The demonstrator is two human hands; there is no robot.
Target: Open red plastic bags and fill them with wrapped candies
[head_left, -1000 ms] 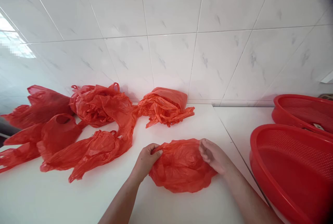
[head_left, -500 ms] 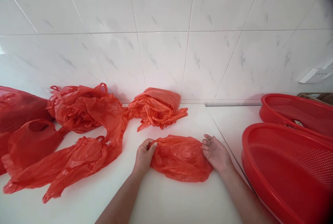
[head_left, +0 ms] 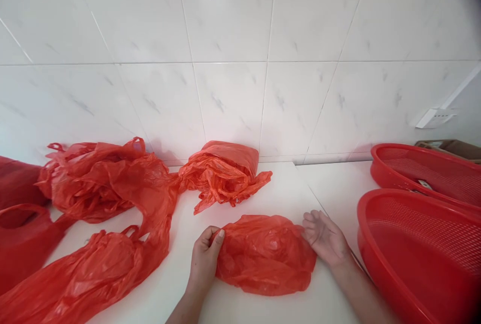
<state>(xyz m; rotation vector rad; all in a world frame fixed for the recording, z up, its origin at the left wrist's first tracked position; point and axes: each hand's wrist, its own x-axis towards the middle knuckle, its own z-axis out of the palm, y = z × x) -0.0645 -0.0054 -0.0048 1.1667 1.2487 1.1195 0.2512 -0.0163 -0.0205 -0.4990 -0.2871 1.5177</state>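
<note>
Left hand (head_left: 205,259) in a pinch on the flattened red bag (head_left: 266,259), right hand (head_left: 326,237) loosely curled at its edge.

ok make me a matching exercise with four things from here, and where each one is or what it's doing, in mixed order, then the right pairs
Column one
1. bare left hand
2. bare right hand
3. white plastic wall socket
4. nearer red oval plastic basket

Column two
A. fixed to glossy white tiled wall
B. palm showing, fingers loosely curled
C. standing on flat white surface
D. pinching crumpled red plastic bag at its edge

Pairs: 1-D, 2-B, 3-A, 4-C
</note>
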